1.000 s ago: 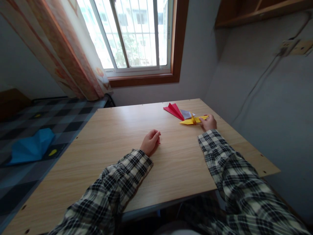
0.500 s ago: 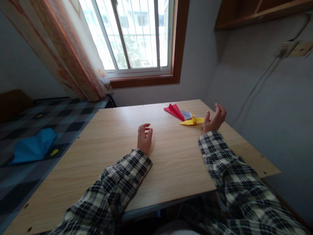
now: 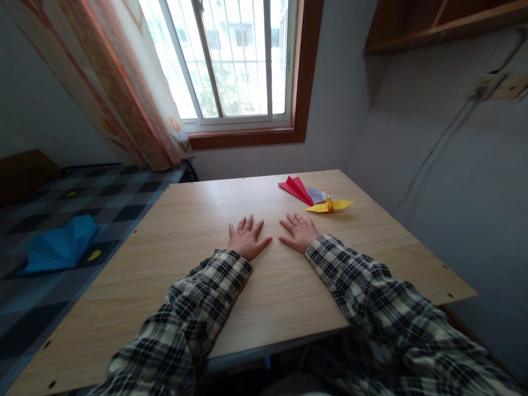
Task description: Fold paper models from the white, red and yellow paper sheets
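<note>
Both palms lie flat on the light wooden tabletop (image 3: 190,269). My left hand (image 3: 246,238) is open, fingers spread, holding nothing. A short gap to its right, my right hand (image 3: 300,232) is open too, with its fingers fanned out and nothing in it. Beyond the right hand sits a yellow origami crane (image 3: 330,205), wings stretched to either side. Behind the crane is a red paper plane (image 3: 295,188), and a pale grey-violet folded paper (image 3: 317,195) lies between the two, partly covered.
To the left, a blue folded paper (image 3: 61,245) rests on a bed with a checked cover (image 3: 25,308). A barred window (image 3: 243,66) and a curtain (image 3: 124,82) are behind the table. A socket with a cord (image 3: 487,88) is on the right wall.
My right hand has moved left, away from beside the yellow crane, and down flat onto the table. My left hand has turned from a loose curl to palm down with spread fingers.
</note>
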Available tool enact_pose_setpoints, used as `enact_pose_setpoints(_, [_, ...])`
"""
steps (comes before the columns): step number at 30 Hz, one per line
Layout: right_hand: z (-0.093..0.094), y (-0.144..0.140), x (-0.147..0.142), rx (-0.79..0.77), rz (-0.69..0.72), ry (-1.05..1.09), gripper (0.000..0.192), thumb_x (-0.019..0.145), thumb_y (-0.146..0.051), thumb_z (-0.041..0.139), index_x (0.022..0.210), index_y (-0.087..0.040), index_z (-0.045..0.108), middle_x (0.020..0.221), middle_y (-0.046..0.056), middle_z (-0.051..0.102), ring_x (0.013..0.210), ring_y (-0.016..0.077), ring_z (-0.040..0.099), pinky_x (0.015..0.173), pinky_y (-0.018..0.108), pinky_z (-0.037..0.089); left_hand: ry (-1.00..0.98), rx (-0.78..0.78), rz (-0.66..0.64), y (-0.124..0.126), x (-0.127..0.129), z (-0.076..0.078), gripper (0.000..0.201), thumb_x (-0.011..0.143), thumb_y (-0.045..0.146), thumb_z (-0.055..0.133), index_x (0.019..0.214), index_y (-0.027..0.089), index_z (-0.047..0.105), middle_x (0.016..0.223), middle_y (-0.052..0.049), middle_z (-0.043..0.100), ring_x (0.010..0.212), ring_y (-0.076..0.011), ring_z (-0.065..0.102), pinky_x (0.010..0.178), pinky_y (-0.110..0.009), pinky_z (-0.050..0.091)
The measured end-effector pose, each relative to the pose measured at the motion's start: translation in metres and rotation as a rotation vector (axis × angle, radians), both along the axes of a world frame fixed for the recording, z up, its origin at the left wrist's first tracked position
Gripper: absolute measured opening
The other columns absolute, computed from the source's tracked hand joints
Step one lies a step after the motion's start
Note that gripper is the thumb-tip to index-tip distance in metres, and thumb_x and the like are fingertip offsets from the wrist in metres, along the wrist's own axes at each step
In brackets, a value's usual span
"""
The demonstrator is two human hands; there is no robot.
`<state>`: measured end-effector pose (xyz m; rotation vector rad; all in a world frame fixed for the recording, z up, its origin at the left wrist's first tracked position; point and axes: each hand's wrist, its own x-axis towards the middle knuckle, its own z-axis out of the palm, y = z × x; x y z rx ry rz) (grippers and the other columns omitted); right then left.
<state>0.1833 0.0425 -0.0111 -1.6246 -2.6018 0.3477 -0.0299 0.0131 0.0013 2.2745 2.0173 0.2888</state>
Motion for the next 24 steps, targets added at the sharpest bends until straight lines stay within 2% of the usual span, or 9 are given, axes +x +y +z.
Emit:
enact_pose_setpoints(1, [0.0001,0.0006,0.0001,-0.013,0.001,-0.007,0.073,0.093,-0.067,0.032,0.154,-0.028,0.027,0.164,0.006,0.014,0.151,0.0289,0.011,0.118,0.058,0.002,0.036,-0.067,-0.021,0.0002,0.0007,-0.0009,0.072,0.089,0.066,0.041,0.150,0.028,0.037,0.162,-0.012,0.023,0.148,-0.0387,0.017,0.113,-0.069,0.007])
enact_pose_setpoints(3, [0.0013,0.0008,0.0005,-0.013,0.002,-0.009,0.073,0.093,-0.067,0.031,0.155,-0.028,0.025,0.164,0.006,0.012,0.151,0.0284,0.009,0.119,0.057,0.002,0.076,-0.107,-0.043,0.0008,0.0010,-0.0018,0.074,0.089,0.068,0.037,0.151,0.026,0.036,0.161,-0.012,0.023,0.148,-0.0393,0.017,0.113,-0.070,0.007])
enact_pose_setpoints(10, [0.0024,-0.0010,-0.0003,-0.010,-0.006,-0.014,0.072,0.094,-0.066,0.031,0.155,-0.028,0.025,0.165,0.005,0.011,0.151,0.0271,0.009,0.119,0.056,0.002,0.099,-0.099,-0.040,0.0009,0.0005,-0.0018,0.075,0.091,0.069,0.032,0.153,0.026,0.033,0.162,-0.010,0.020,0.149,-0.0375,0.015,0.114,-0.068,0.008])
enact_pose_setpoints(24, [0.0029,-0.0016,-0.0005,0.012,-0.001,0.002,0.072,0.094,-0.066,0.032,0.154,-0.028,0.028,0.164,0.006,0.014,0.151,0.0277,0.011,0.119,0.055,0.004,0.082,-0.049,-0.043,0.0013,-0.0002,-0.0027,0.071,0.092,0.066,0.035,0.150,0.026,0.038,0.160,-0.011,0.026,0.147,-0.0389,0.020,0.113,-0.068,0.011])
